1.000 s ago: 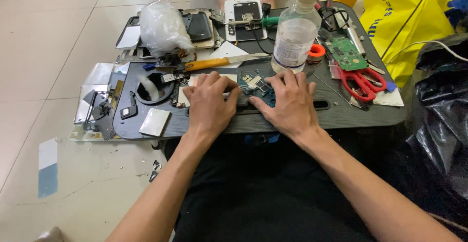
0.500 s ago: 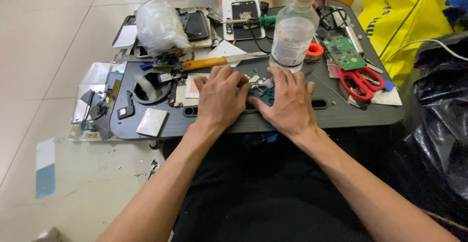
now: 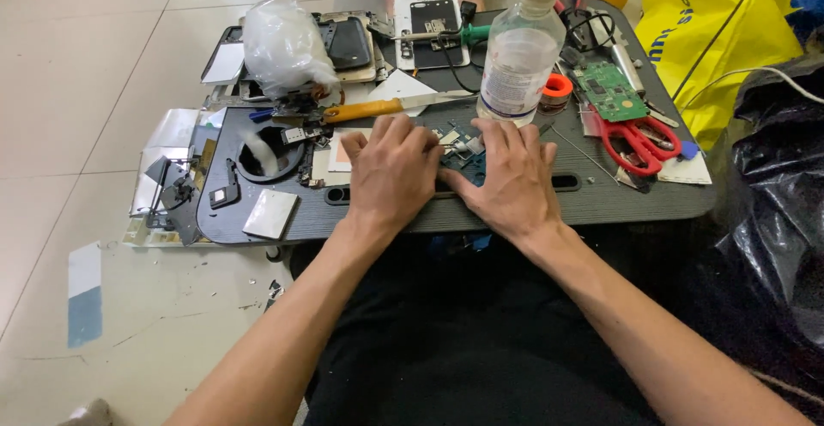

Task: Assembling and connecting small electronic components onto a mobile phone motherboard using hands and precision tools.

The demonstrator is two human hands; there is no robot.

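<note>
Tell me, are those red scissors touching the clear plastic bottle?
Apart. The head view shows the red scissors lying at the tray's right side, with the green circuit board and an orange tape roll between them and the clear bottle.

On my tray [image 3: 601,203] I count one clear bottle [image 3: 518,57], one pair of red scissors [image 3: 637,141] and one green circuit board [image 3: 611,91]. There are two opened phones [image 3: 427,27], maybe more under the plastic bag [image 3: 283,44].

Red scissors [image 3: 639,141], green board [image 3: 609,91], yellow bag [image 3: 717,44], blk tray [image 3: 601,199].

Both hands [image 3: 390,173] on small circuit board [image 3: 463,147]
</note>
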